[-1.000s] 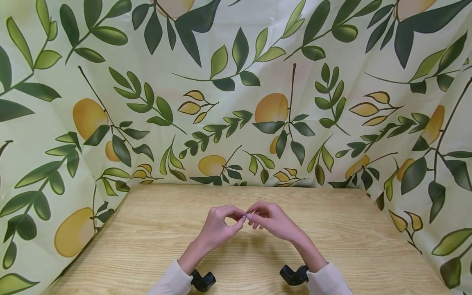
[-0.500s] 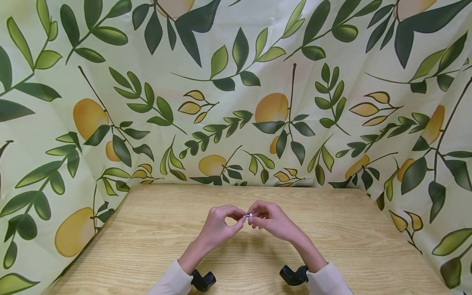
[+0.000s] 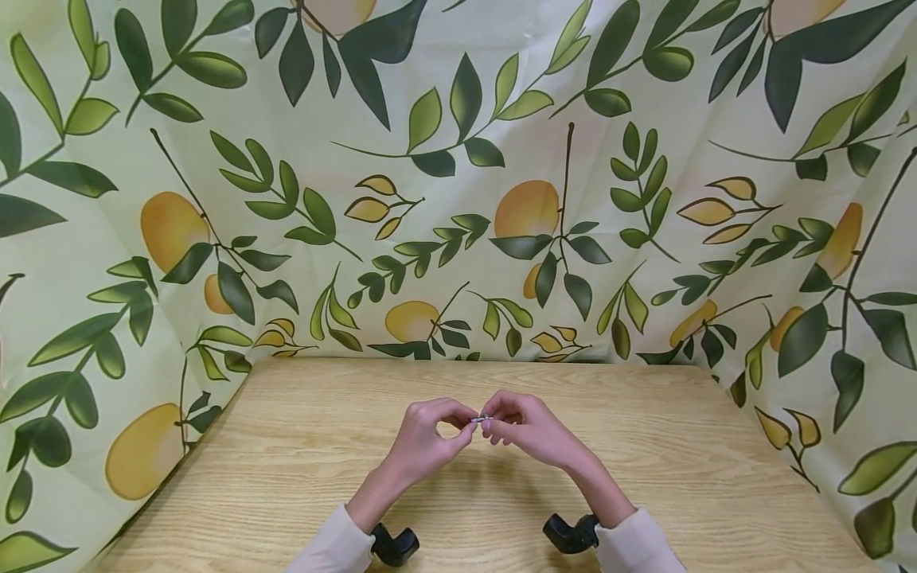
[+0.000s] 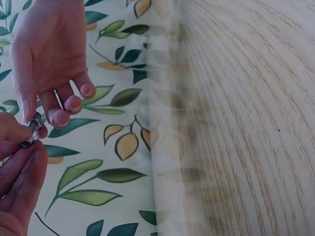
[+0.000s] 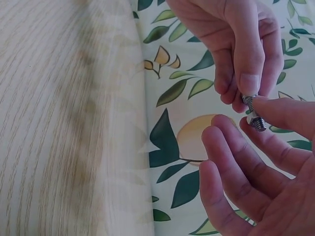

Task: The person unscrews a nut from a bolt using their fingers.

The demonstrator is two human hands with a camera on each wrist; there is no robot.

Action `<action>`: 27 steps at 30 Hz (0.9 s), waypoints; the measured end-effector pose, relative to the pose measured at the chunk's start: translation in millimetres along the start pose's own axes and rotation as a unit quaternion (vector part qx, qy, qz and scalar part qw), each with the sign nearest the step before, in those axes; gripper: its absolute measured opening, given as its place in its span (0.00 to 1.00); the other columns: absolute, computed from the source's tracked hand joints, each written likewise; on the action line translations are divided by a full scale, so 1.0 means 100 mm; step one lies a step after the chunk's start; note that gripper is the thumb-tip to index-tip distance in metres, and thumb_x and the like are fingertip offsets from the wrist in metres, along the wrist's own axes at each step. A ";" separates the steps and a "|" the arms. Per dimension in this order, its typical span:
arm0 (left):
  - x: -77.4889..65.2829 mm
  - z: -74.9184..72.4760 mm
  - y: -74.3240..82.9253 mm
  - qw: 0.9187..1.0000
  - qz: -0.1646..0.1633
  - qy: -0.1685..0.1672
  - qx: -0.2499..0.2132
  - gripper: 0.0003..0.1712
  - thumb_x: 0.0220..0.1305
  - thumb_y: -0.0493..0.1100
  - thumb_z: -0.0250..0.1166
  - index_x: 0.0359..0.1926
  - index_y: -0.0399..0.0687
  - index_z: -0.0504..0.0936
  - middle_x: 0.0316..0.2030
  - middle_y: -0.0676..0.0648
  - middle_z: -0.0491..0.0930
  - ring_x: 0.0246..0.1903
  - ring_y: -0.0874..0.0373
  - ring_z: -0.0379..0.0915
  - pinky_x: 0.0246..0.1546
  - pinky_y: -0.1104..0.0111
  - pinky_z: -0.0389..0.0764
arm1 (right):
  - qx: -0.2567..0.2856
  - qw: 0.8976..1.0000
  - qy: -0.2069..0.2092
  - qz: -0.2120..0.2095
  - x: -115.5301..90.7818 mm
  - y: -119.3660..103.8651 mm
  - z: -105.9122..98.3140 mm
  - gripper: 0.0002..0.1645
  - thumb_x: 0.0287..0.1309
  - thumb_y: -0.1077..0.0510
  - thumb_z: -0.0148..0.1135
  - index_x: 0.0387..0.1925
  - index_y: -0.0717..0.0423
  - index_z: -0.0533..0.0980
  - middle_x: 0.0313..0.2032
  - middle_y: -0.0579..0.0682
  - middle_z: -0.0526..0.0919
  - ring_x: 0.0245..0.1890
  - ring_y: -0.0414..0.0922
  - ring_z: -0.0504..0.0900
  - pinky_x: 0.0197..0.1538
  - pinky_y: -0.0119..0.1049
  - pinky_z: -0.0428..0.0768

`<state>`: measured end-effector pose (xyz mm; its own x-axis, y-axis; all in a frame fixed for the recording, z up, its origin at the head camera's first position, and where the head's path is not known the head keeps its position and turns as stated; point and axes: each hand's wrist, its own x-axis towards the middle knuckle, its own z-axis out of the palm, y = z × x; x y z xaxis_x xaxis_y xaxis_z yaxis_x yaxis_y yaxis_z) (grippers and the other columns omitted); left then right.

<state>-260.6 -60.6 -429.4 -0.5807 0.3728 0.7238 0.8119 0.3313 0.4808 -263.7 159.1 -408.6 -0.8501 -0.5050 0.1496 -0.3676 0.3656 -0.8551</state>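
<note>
In the head view my left hand (image 3: 428, 434) and right hand (image 3: 533, 430) meet above the table. A small metal bolt (image 5: 260, 127) with visible thread lies between them. The left thumb and fingers pinch one end of it, mostly hidden under the fingertips. Around the thread sits a nut (image 5: 254, 119), seen best in the right wrist view. The right thumb and index finger hold the nut from two sides, while the other right fingers are loosely bent away from it. In the left wrist view the bolt (image 4: 33, 129) is partly covered by fingers.
A wood-grain table (image 3: 301, 446) spreads below both hands. Behind it and at the sides hangs a cloth (image 3: 444, 263) printed with leaves and orange fruit. Black wrist mounts (image 3: 394, 547) show by the light sleeves (image 3: 333, 545).
The right thumb and fingertips have shifted slightly at the nut, showing more of the bolt than one second ago. The left hand keeps its pinch and place.
</note>
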 end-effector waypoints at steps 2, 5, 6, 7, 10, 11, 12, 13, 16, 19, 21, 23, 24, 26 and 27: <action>0.01 0.00 0.00 1.000 0.000 0.001 0.000 0.06 0.59 0.32 0.72 0.36 0.44 0.90 0.31 0.47 0.90 0.30 0.65 0.86 0.34 0.72 0.88 | -0.003 1.000 0.003 0.003 0.00 0.00 0.00 0.13 0.70 0.56 0.62 0.47 0.63 0.79 0.37 0.58 0.87 0.35 0.46 0.85 0.41 0.42 0.87; 0.01 0.00 0.00 1.000 0.003 0.003 0.000 0.06 0.59 0.31 0.72 0.36 0.44 0.90 0.31 0.47 0.90 0.30 0.65 0.86 0.34 0.72 0.88 | -0.004 1.000 0.007 0.002 0.01 0.00 0.00 0.12 0.69 0.57 0.62 0.47 0.63 0.79 0.37 0.60 0.87 0.35 0.47 0.84 0.39 0.39 0.86; 0.01 0.00 -0.01 1.000 0.004 0.004 0.002 0.07 0.59 0.31 0.72 0.36 0.45 0.90 0.31 0.47 0.90 0.29 0.65 0.86 0.34 0.72 0.88 | -0.003 1.000 0.008 0.000 0.01 -0.01 0.00 0.11 0.69 0.58 0.62 0.47 0.62 0.79 0.37 0.60 0.87 0.35 0.47 0.84 0.38 0.38 0.86; 0.01 0.00 -0.01 1.000 0.006 0.006 0.004 0.07 0.58 0.31 0.72 0.36 0.45 0.90 0.31 0.48 0.90 0.29 0.65 0.86 0.34 0.73 0.88 | -0.004 1.000 0.010 -0.003 0.01 -0.01 0.00 0.10 0.68 0.58 0.62 0.46 0.60 0.80 0.37 0.60 0.87 0.35 0.47 0.84 0.38 0.38 0.86; 0.01 -0.01 -0.01 1.000 0.009 0.010 0.009 0.09 0.56 0.30 0.73 0.36 0.45 0.90 0.31 0.49 0.91 0.29 0.66 0.86 0.34 0.74 0.87 | -0.008 1.000 0.018 -0.009 0.02 -0.02 0.00 0.08 0.67 0.59 0.64 0.45 0.56 0.80 0.36 0.56 0.87 0.35 0.46 0.85 0.39 0.39 0.87; 0.01 0.00 -0.02 1.000 0.010 0.010 0.009 0.09 0.55 0.29 0.74 0.36 0.46 0.90 0.31 0.50 0.91 0.29 0.66 0.86 0.34 0.74 0.87 | -0.010 1.000 0.021 -0.012 0.02 -0.02 0.00 0.07 0.67 0.59 0.65 0.45 0.56 0.80 0.36 0.54 0.87 0.35 0.45 0.85 0.39 0.40 0.87; 0.02 0.00 -0.02 1.000 0.010 0.010 0.011 0.09 0.55 0.29 0.74 0.36 0.46 0.90 0.31 0.50 0.91 0.29 0.66 0.86 0.34 0.75 0.87 | -0.013 1.000 0.023 -0.015 0.03 -0.02 0.00 0.07 0.66 0.59 0.66 0.44 0.55 0.80 0.35 0.53 0.87 0.35 0.45 0.85 0.39 0.40 0.87; 0.02 0.00 -0.02 1.000 0.011 0.011 0.010 0.10 0.54 0.29 0.74 0.36 0.46 0.90 0.31 0.51 0.91 0.29 0.66 0.86 0.34 0.75 0.87 | -0.016 0.999 0.024 -0.016 0.03 -0.03 0.00 0.07 0.66 0.59 0.66 0.44 0.55 0.80 0.35 0.52 0.86 0.35 0.45 0.85 0.39 0.40 0.87; 0.02 0.00 -0.02 1.000 0.015 0.013 0.009 0.09 0.55 0.29 0.74 0.35 0.45 0.90 0.31 0.50 0.90 0.29 0.66 0.86 0.34 0.75 0.87 | -0.016 1.000 0.021 -0.017 0.03 -0.02 -0.01 0.08 0.69 0.57 0.65 0.45 0.56 0.80 0.35 0.54 0.87 0.34 0.48 0.86 0.38 0.38 0.86; 0.02 0.00 -0.03 1.000 0.020 0.016 0.012 0.10 0.54 0.28 0.74 0.35 0.45 0.89 0.31 0.50 0.90 0.29 0.66 0.86 0.33 0.75 0.87 | -0.013 1.000 0.008 -0.012 0.03 -0.02 -0.02 0.12 0.73 0.53 0.60 0.45 0.58 0.81 0.36 0.58 0.88 0.34 0.49 0.87 0.38 0.39 0.87; 0.02 0.00 -0.03 1.000 0.020 0.017 0.013 0.09 0.54 0.28 0.74 0.35 0.45 0.89 0.31 0.50 0.90 0.29 0.66 0.86 0.33 0.75 0.87 | -0.009 1.000 0.003 -0.008 0.03 -0.02 -0.02 0.15 0.75 0.52 0.58 0.45 0.60 0.81 0.36 0.59 0.87 0.34 0.49 0.87 0.38 0.39 0.87; 0.02 -0.01 -0.03 1.000 0.018 0.016 0.012 0.10 0.53 0.28 0.74 0.35 0.45 0.89 0.31 0.51 0.91 0.29 0.66 0.86 0.33 0.74 0.87 | -0.006 1.000 0.000 -0.005 0.03 -0.01 -0.03 0.15 0.75 0.52 0.58 0.45 0.61 0.81 0.36 0.59 0.87 0.34 0.50 0.86 0.39 0.39 0.87; 0.01 0.00 -0.03 1.000 0.018 0.015 0.008 0.10 0.54 0.28 0.74 0.35 0.45 0.89 0.31 0.51 0.91 0.29 0.66 0.86 0.33 0.75 0.87 | -0.005 1.000 0.003 -0.007 0.02 -0.01 -0.02 0.13 0.74 0.53 0.59 0.45 0.61 0.81 0.36 0.58 0.87 0.35 0.49 0.86 0.39 0.39 0.87; 0.01 0.00 -0.03 1.000 0.017 0.016 0.003 0.10 0.53 0.28 0.74 0.35 0.45 0.89 0.31 0.50 0.91 0.29 0.66 0.86 0.33 0.75 0.87 | 0.001 1.000 0.008 -0.008 0.01 -0.01 -0.01 0.11 0.72 0.55 0.61 0.45 0.60 0.80 0.37 0.60 0.87 0.35 0.50 0.86 0.39 0.39 0.87; 0.01 0.01 -0.02 1.000 0.018 0.017 0.001 0.10 0.53 0.28 0.74 0.35 0.45 0.89 0.31 0.50 0.91 0.28 0.67 0.86 0.33 0.75 0.87 | 0.004 1.000 0.011 -0.010 0.01 -0.01 0.00 0.10 0.72 0.55 0.61 0.45 0.59 0.80 0.37 0.61 0.87 0.35 0.50 0.86 0.40 0.41 0.88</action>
<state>-262.9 -60.4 -430.5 -0.5489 0.3556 0.7565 0.8321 0.3192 0.4537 -263.9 158.1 -407.4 -0.8513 -0.4939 0.1771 -0.3810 0.3500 -0.8558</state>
